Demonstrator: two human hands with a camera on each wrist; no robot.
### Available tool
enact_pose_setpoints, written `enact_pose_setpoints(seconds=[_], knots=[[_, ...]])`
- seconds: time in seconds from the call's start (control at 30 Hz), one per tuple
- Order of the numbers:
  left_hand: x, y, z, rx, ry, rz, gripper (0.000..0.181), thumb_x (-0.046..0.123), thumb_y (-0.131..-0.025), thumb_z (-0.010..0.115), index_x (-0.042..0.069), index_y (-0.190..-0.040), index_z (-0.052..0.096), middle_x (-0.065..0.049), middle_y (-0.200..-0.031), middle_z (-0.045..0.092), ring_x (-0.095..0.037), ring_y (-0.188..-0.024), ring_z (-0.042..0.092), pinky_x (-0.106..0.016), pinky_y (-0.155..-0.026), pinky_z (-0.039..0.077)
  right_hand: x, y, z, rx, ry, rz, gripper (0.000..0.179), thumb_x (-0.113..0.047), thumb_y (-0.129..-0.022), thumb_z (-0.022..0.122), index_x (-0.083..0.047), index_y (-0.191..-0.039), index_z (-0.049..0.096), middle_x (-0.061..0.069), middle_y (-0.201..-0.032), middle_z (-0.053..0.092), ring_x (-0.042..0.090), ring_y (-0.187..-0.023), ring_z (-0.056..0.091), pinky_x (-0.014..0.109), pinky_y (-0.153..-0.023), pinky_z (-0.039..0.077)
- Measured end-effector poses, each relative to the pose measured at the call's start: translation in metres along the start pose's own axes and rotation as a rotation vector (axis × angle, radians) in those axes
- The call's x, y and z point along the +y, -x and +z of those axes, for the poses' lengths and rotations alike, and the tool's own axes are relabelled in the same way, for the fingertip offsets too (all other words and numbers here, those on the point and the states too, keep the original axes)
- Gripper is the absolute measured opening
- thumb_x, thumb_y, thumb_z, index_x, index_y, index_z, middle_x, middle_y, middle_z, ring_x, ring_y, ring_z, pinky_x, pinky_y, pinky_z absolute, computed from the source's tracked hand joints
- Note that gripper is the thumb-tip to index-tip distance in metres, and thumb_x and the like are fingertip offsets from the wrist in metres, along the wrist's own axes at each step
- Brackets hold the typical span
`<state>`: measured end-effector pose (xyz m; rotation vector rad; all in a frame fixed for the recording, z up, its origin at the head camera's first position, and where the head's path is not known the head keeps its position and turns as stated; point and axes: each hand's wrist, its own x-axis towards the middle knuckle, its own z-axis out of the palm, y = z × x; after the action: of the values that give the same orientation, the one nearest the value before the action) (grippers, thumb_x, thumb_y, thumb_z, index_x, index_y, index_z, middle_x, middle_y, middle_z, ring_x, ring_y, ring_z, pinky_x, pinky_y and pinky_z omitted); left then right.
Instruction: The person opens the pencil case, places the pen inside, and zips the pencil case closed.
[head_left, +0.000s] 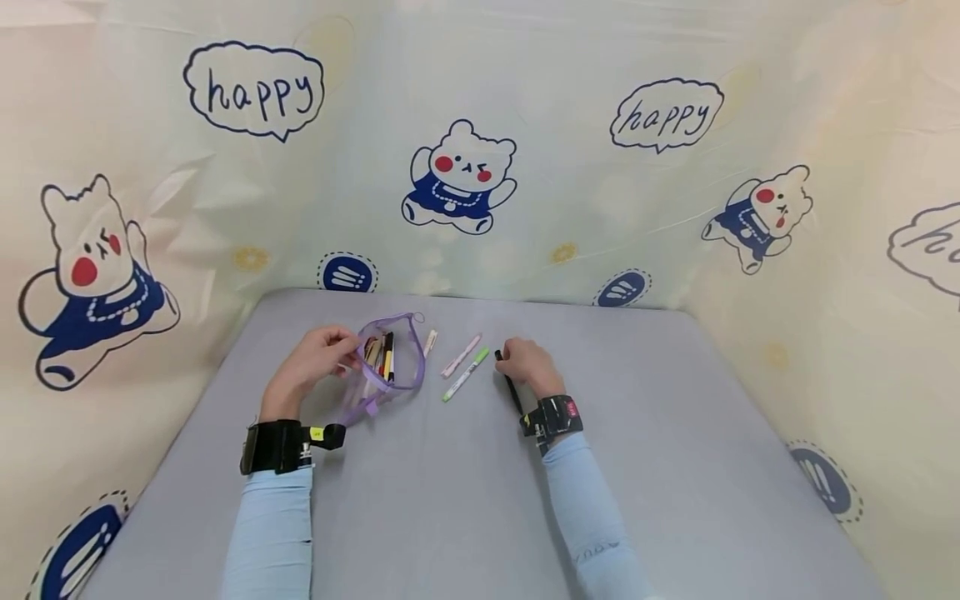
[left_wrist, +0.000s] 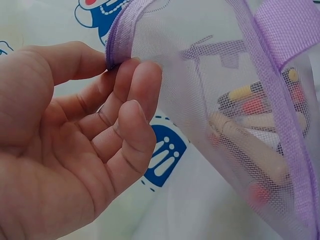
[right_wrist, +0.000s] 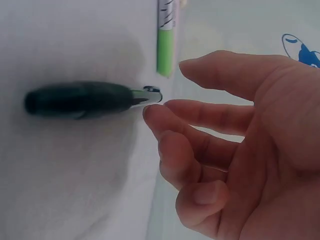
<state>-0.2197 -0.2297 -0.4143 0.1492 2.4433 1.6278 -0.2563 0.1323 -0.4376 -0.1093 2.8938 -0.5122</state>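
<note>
My left hand [head_left: 311, 362] pinches the zippered rim of a purple mesh pencil pouch [left_wrist: 281, 115] between thumb and fingertips. The pouch's mouth gapes toward the right, and several pens and markers [head_left: 387, 357] show inside, some seen through the mesh in the left wrist view. A black pen [right_wrist: 77, 99] lies on the table under my right hand [head_left: 528, 367]. Its clip end is right at my fingertips in the right wrist view, where thumb and fingers stand apart. Between the pouch and that hand lie a green-and-white marker [head_left: 465, 375] and a pink-and-white pen [head_left: 461, 356].
Another pale pen [head_left: 430, 343] pokes out beside the pouch's far edge. All of it lies on a grey-covered table [head_left: 420, 500]. A cloth backdrop [head_left: 570, 192] printed with cartoon bears rises behind and at both sides.
</note>
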Motion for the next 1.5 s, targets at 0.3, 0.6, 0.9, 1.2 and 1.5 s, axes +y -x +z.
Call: enact_pose_setpoints(seconds=[0.3,0.6,0.9,1.2,1.5], knots=[[-0.004,-0.001,0.003,-0.002,0.013,-0.003,0.034,0.027,-0.103,0.049,-0.005,-0.115,0.055,-0.007,-0.092,0.064,-0.02,-0.082,0.065,-0.029,-0.068,0.055,0.004,-0.001,0.008,-0.032,0.043,0.053,0.016,-0.026,-0.087,0.066,-0.012,-0.094,0.06,0.003,-0.082,0.062,0.018,-0.068,0.057,0.028,-0.055,0.044],[-0.004,0.002,0.004,-0.009,0.007,0.002,0.032,0.026,-0.103,0.05,-0.004,-0.114,0.056,-0.008,-0.092,0.065,-0.02,-0.082,0.065,-0.031,-0.069,0.055,0.006,0.0,0.012,-0.072,0.019,0.082,0.012,-0.019,-0.085,0.068,-0.012,-0.087,0.058,0.003,-0.077,0.061,0.018,-0.065,0.056,0.028,-0.053,0.044],[-0.005,-0.004,0.006,-0.015,0.015,0.012,0.029,0.023,-0.103,0.05,-0.004,-0.112,0.056,-0.005,-0.09,0.065,-0.018,-0.08,0.065,-0.028,-0.066,0.055,0.01,-0.002,0.011,-0.016,0.001,0.078,0.013,-0.021,-0.085,0.066,-0.01,-0.09,0.06,0.005,-0.081,0.06,0.019,-0.068,0.055,0.027,-0.055,0.042],[-0.004,-0.005,0.006,-0.019,0.018,0.01,0.031,0.026,-0.103,0.05,-0.003,-0.113,0.056,-0.005,-0.091,0.065,-0.018,-0.08,0.065,-0.029,-0.066,0.055,0.008,-0.005,0.003,-0.002,-0.108,0.077,0.015,-0.023,-0.09,0.063,-0.009,-0.095,0.059,0.006,-0.084,0.06,0.02,-0.071,0.054,0.029,-0.057,0.042],[-0.002,-0.009,0.003,-0.023,0.012,-0.008,0.034,0.027,-0.104,0.049,-0.004,-0.116,0.055,-0.005,-0.091,0.064,-0.018,-0.081,0.064,-0.029,-0.067,0.055,-0.008,-0.016,-0.006,-0.029,-0.295,0.006,0.017,-0.022,-0.093,0.06,-0.006,-0.097,0.06,0.001,-0.064,0.051,0.015,-0.053,0.051,0.026,-0.047,0.042]])
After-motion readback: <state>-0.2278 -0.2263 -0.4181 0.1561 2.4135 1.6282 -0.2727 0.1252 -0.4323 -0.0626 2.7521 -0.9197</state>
